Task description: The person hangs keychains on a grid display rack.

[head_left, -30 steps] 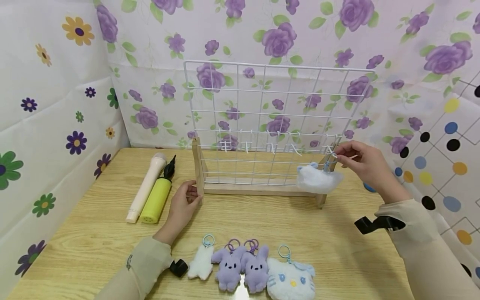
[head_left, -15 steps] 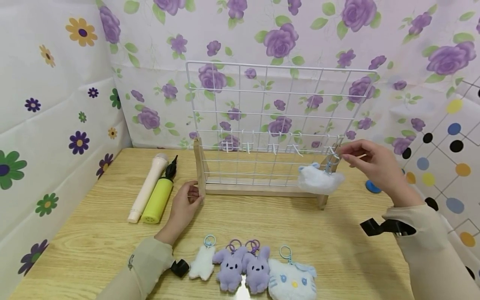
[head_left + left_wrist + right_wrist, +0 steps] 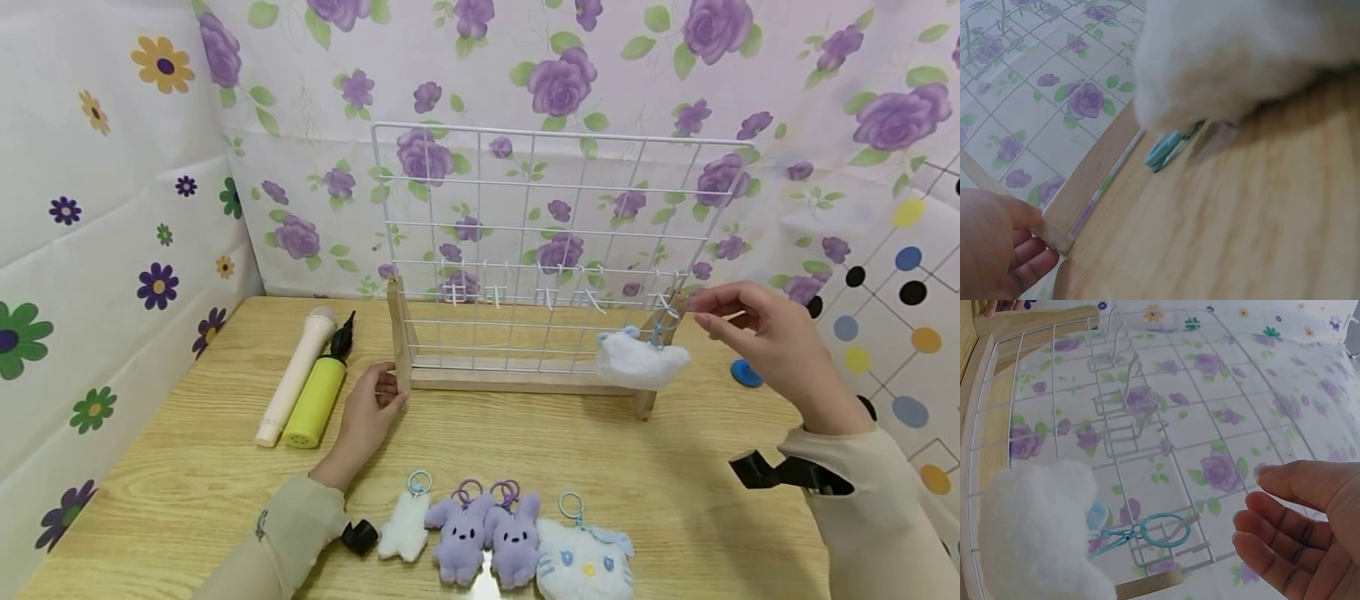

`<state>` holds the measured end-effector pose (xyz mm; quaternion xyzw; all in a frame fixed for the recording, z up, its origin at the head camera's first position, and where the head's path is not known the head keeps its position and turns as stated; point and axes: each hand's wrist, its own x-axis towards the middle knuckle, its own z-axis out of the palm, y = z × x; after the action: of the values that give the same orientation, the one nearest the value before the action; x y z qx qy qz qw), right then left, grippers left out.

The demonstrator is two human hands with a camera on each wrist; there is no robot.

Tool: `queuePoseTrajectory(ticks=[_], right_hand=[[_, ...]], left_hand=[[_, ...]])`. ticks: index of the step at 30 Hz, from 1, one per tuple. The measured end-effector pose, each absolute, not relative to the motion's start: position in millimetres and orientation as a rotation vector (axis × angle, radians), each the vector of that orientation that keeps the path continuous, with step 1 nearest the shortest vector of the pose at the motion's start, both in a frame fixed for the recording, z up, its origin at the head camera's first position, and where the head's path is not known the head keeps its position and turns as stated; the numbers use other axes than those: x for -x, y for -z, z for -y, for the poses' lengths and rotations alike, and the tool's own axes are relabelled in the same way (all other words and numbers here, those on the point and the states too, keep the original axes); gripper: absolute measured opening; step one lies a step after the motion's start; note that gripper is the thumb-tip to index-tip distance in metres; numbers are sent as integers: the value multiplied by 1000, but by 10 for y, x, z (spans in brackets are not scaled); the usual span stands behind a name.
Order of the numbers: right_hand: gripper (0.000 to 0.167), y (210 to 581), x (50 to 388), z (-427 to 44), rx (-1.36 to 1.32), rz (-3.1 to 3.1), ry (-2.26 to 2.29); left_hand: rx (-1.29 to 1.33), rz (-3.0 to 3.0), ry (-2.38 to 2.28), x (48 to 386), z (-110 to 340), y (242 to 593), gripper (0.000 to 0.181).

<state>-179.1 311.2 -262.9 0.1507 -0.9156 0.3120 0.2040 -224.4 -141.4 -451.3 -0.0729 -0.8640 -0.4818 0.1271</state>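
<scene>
A white plush keychain with small blue ears hangs by its light blue ring on the rightmost white hook of a wire grid rack. My right hand is just right of that hook, apart from ring and plush, thumb and fingers separated around nothing. At the rack's lower left end, my left hand grips the wooden foot between thumb and fingers. Along the table's front lie a small white plush keychain, two purple rabbit keychains and a white cat-face keychain with a blue bow.
Several other white hooks on the grid carry nothing. To the left lie a pale microphone-shaped tube and a yellow-green pump with a black nozzle. A blue disc lies at the right, near the patterned wall.
My right hand has let go of the hanging keychain's ring and moved right, away from the hook. The plush stays hanging. My left hand has kept its place on the rack.
</scene>
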Motion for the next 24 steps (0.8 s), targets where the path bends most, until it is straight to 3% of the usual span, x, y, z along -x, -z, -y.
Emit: queuePoseTrajectory(ticks=[24], right_hand=[[29, 2961, 1424, -2888, -751, 2430, -786]], left_hand=[[204, 2509, 1425, 2243, 1418, 4515, 46]])
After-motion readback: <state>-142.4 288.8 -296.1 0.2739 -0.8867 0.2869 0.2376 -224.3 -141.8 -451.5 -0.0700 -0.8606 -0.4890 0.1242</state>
